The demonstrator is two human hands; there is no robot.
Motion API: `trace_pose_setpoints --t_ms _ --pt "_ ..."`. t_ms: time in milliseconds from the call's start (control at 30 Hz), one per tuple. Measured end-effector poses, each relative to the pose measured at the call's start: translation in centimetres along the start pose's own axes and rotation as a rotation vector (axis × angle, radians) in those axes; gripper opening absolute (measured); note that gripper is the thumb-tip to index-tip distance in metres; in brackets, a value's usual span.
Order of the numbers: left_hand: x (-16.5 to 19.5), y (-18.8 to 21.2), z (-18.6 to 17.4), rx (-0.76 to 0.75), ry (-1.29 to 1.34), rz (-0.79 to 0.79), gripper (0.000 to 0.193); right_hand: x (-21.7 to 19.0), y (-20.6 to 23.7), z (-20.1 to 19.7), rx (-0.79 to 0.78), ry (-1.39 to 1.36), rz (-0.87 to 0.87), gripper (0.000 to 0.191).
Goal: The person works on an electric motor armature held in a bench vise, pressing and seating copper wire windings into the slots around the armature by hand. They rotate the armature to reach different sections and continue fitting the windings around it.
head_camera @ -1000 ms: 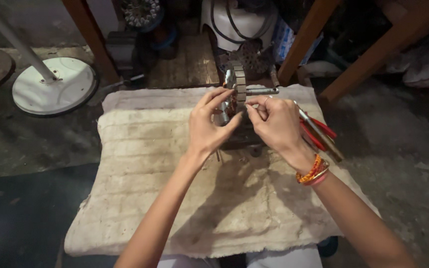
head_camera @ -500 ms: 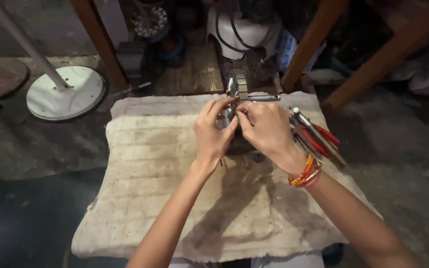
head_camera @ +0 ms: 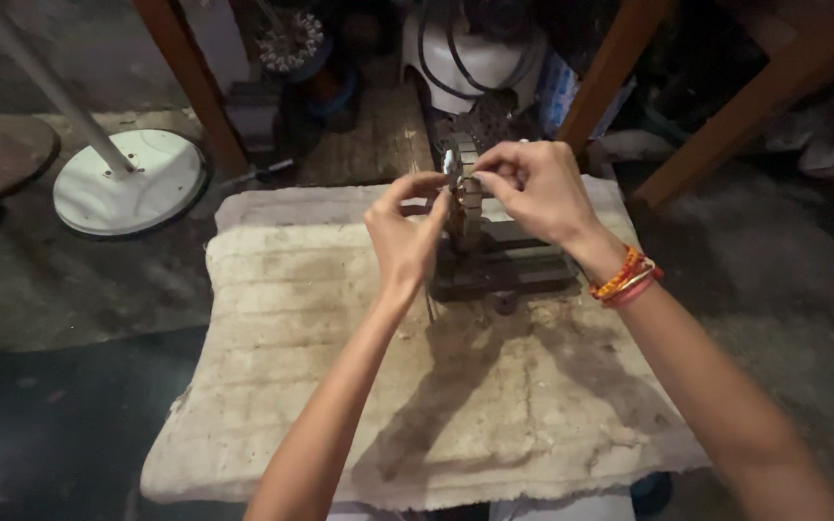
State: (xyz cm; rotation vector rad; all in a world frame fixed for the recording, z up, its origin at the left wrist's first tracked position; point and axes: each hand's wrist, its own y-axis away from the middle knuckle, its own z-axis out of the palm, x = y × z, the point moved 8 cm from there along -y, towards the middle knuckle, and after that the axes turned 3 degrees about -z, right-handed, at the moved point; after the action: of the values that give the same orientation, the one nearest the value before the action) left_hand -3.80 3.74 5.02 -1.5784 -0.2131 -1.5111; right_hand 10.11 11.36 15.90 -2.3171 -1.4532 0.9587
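Two hands (head_camera: 470,207) on metal strip (head_camera: 465,188)

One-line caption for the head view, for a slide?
Both hands, left and right, pinch a small metal part above a cloth-covered bench.

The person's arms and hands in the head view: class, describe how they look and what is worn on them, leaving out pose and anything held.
Both arms are bare, with no sleeves in view. The left hand wears no glove, ring or band that shows. The right hand is also ungloved; at its wrist sit thin bangles, orange and red, stacked close together. No watch or markings are visible.
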Motion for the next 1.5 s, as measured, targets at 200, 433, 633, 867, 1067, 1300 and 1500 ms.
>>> trace_pose_setpoints --t_ms 200,433,633,867,1067,1300,1500 --pt "-5.8 -2.6 1.9 -0.196 0.302 -0.441 0.018 4.6 1.9 1.5 0.071 -0.272 0.115 0.010" --pt "-6.3 -2.9 1.0 -0.349 0.183 -0.438 0.021 7.2 3.5 3.1 0.121 -0.114 0.139 0.013" --pt "-3.6 -1.1 0.7 -0.341 0.158 -0.278 0.022 3.9 6.4 2.1 0.170 0.073 0.086 0.015" --pt "-0.1 0.3 -0.5 -0.244 -0.059 -0.224 0.031 -0.6 5.2 0.7 0.128 0.146 0.069 0.014" --pt "2.2 1.0 -0.8 -0.229 -0.080 -0.086 0.034 -3.8 4.9 0.5 0.082 0.347 -0.108 0.011" --pt "3.9 1.8 -0.8 -0.261 -0.141 0.097 0.040 -4.9 4.3 2.0 0.043 0.361 -0.122 0.013" --pt "1.9 1.7 -0.6 -0.117 -0.089 0.060 0.031 -6.3 2.5 3.6 -0.008 0.259 -0.188 0.013"
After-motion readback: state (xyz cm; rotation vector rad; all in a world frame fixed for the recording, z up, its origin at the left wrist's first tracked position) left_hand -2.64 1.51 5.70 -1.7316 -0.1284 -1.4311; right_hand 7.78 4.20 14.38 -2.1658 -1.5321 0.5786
